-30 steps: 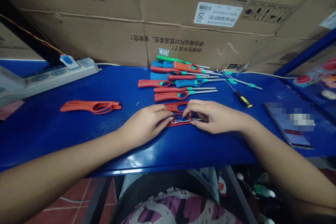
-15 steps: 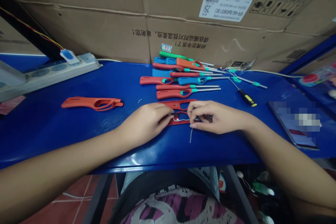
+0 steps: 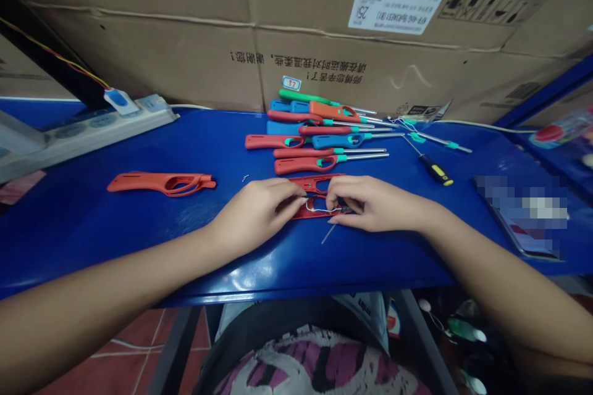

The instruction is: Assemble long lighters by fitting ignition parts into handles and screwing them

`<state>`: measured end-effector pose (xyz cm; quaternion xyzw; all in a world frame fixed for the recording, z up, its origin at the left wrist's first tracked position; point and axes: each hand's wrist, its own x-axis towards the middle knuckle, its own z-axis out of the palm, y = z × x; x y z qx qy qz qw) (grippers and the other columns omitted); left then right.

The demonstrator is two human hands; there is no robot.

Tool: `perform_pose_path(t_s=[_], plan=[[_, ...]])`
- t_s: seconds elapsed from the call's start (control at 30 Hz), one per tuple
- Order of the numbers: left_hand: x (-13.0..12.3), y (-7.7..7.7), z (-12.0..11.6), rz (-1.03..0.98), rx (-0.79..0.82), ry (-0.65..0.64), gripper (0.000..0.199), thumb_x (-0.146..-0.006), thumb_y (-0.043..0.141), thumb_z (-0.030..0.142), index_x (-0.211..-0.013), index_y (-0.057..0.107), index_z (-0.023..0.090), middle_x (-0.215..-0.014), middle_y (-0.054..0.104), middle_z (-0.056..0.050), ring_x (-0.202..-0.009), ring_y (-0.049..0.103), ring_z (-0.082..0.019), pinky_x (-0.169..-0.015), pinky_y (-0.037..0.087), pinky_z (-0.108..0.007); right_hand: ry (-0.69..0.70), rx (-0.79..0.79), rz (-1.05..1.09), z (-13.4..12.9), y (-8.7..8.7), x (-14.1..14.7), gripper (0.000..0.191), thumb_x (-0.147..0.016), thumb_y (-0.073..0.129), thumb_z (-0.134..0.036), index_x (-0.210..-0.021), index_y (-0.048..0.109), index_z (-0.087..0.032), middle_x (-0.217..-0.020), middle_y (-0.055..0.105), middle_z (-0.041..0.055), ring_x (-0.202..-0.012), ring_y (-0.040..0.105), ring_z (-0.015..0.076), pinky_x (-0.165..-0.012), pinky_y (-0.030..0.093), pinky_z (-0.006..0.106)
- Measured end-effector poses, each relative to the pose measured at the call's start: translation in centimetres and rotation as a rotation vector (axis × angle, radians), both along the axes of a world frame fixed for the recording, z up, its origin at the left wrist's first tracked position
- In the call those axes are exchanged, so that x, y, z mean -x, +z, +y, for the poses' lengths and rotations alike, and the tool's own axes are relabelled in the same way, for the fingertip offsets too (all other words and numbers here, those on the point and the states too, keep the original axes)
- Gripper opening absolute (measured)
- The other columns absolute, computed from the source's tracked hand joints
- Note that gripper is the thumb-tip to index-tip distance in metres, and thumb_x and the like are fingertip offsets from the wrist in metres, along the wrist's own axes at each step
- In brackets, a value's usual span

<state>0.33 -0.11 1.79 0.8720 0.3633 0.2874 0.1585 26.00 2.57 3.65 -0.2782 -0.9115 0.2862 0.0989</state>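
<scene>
Two red shell halves lie in front of me, the upper half just beyond the lower half. My left hand pinches a small dark part at the left of the lower half. A white wire runs from there across the shell to my right hand. That hand's fingers are closed round a dark piece at the shell's right end, mostly hidden by them. A thin grey tube sticks out below its fingertips, over the blue table.
Behind the hands is a pile of lighters. A red-orange casing and small screws lie left. To the right are a screwdriver and a phone. A power strip sits back left, before a cardboard box.
My right hand has moved slightly left and up, and the grey tube now slants down to the left instead of hanging nearly straight. My left hand keeps its pinch. The view has shifted a little.
</scene>
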Motion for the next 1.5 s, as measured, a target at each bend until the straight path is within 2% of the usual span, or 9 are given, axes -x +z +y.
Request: perform_pose_path(t_s=[0.3,0.7,1.1,1.2,1.37,1.5], plan=[[-0.1,0.2,0.0,-0.025,0.057,0.014,0.015,-0.097,0.06,0.021,-0.097,0.074,0.015,-0.091,0.075,-0.005,-0.081,0.069,-0.016,-0.073,0.051,-0.027,-0.02,0.004,0.007,-0.1,0.1,0.0,0.016,-0.089,0.068,-0.024,-0.102,0.062,-0.016,-0.091,0.062,0.002,-0.063,0.047,0.0086,-0.061,0.039,0.022],[-0.1,0.2,0.0,-0.041,0.056,-0.007,0.015,-0.096,0.061,0.022,-0.094,0.075,0.016,-0.093,0.074,-0.005,-0.081,0.07,-0.016,-0.074,0.053,-0.027,0.052,0.014,0.05,0.0,0.0,-0.1,0.009,-0.089,0.064,-0.016,-0.099,0.064,-0.017,-0.093,0.061,0.0019,-0.072,0.052,0.0098,-0.068,0.041,0.022],[-0.1,-0.5,0.4,-0.013,0.046,-0.03,0.014,-0.095,0.064,0.021,-0.097,0.077,0.016,-0.091,0.075,-0.006,-0.083,0.071,-0.018,-0.075,0.056,-0.028,-0.041,-0.001,0.051,0.0,-0.1,0.2,0.011,-0.09,0.057,-0.012,-0.095,0.065,-0.017,-0.09,0.065,0.0028,-0.068,0.052,0.0102,-0.062,0.04,0.021],[0.1,-0.6,0.2,0.059,-0.009,-0.034,0.019,-0.098,0.06,0.023,-0.099,0.077,0.015,-0.094,0.076,-0.007,-0.088,0.072,-0.02,-0.079,0.058,-0.031,-0.035,-0.003,0.046,-0.1,-0.1,0.2,0.012,-0.09,0.056,-0.011,-0.095,0.066,-0.017,-0.091,0.066,0.0034,-0.071,0.054,0.0106,-0.063,0.04,0.021],[-0.3,0.3,-1.0,0.358,-0.18,0.002,0.029,-0.102,0.049,0.024,-0.106,0.075,0.012,-0.102,0.073,-0.013,-0.098,0.07,-0.028,-0.083,0.061,-0.042,-0.036,-0.006,0.032,0.0,-0.1,0.1,0.013,-0.088,0.058,-0.009,-0.095,0.066,-0.016,-0.09,0.065,0.0023,-0.069,0.053,0.0096,-0.063,0.039,0.021],[-1.0,1.5,-2.1,0.485,-0.15,0.014,0.026,-0.1,0.049,0.017,-0.107,0.073,0.008,-0.101,0.07,-0.016,-0.097,0.068,-0.03,-0.084,0.061,-0.045,-0.018,-0.007,0.029,0.2,-0.2,0.0,0.012,-0.087,0.058,-0.009,-0.093,0.066,-0.017,-0.089,0.065,0.0019,-0.07,0.053,0.0099,-0.063,0.039,0.021]])
